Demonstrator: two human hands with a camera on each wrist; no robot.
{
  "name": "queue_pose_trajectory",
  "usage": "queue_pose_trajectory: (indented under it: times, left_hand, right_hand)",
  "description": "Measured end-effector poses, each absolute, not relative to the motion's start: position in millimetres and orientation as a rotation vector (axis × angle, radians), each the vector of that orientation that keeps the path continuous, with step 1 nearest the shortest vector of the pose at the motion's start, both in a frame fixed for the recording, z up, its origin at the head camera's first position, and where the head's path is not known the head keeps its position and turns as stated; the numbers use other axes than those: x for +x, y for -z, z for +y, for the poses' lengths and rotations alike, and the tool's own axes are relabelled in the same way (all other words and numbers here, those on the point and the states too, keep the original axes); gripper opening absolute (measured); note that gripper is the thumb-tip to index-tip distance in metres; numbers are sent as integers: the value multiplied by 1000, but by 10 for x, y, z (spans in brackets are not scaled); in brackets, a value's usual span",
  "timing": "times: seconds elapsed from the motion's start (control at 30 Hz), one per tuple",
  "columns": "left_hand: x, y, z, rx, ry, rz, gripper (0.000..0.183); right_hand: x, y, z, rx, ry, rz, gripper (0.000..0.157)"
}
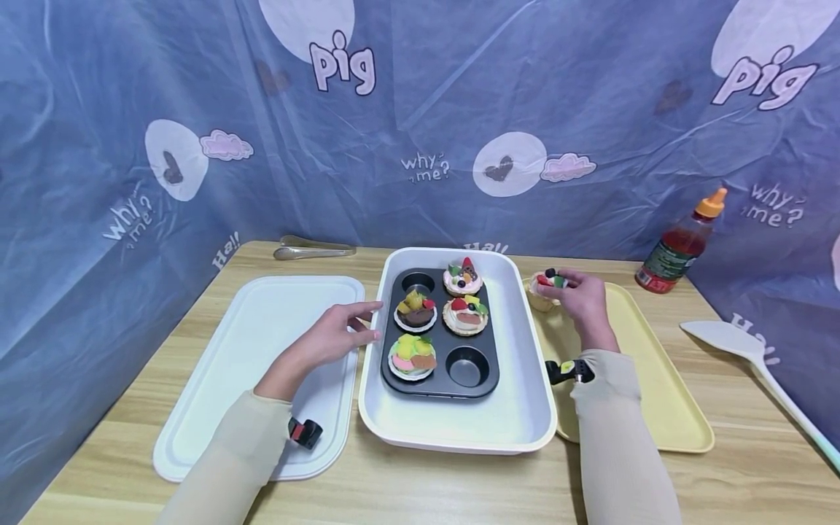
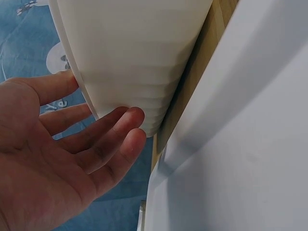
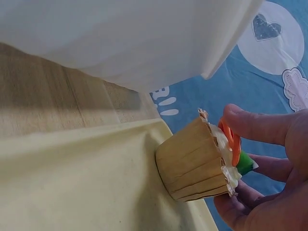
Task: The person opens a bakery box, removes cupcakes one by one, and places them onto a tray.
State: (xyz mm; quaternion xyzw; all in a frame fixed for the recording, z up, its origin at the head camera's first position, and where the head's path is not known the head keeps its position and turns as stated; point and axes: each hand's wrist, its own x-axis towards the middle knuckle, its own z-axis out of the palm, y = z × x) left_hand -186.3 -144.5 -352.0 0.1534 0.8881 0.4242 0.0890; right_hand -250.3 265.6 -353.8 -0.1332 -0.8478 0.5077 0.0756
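Note:
On the yellow tray (image 1: 646,394), my right hand (image 1: 581,297) holds a cupcake (image 3: 190,163) with cream, orange and green toppings in a ribbed tan paper cup. The thumb lies against the topping, other fingers at the rim; the cup's base is close over the tray's far end. My left hand (image 1: 333,334) is at the left side of the white bin (image 1: 525,408), its loosely spread fingers along the rim and outer wall. In the bin is a dark muffin tin (image 1: 438,343) bearing several decorated cakes, including a chocolate one (image 1: 415,315) and a pink-cream one (image 1: 462,280).
Left of the bin lies a flat white tray (image 1: 262,328), partly under the left forearm. Metal tongs (image 1: 315,250) rest at the back edge. At the right stand a red sauce bottle (image 1: 679,248) and a white ladle-like utensil (image 1: 728,339). A blue printed cloth (image 1: 420,109) hangs behind.

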Motion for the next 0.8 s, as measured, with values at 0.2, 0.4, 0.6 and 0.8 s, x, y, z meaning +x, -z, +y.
queue_pose_trajectory:
  times: [0.2,0.4,0.6,0.8]
  left_hand:
    - [-1864,3521,-1446,455,-1276,2632,53]
    - [-1870,3527,-1443,439,-1270,2637,54]
    - [-1881,3535,-1440,454,-1261,2652,53]
    - [-1888,3549,-1440,458,-1262,2656,53]
  right_hand:
    - [-2500,3540,2643,-410,-1546,-2543,68]
    - [-2501,3540,2634,-426,-1566,-2541,72]
    - [-2505,3543,2635,-441,-1578,-2542,75]
    - [-2510,3542,2639,-454,-1589,-2542,77]
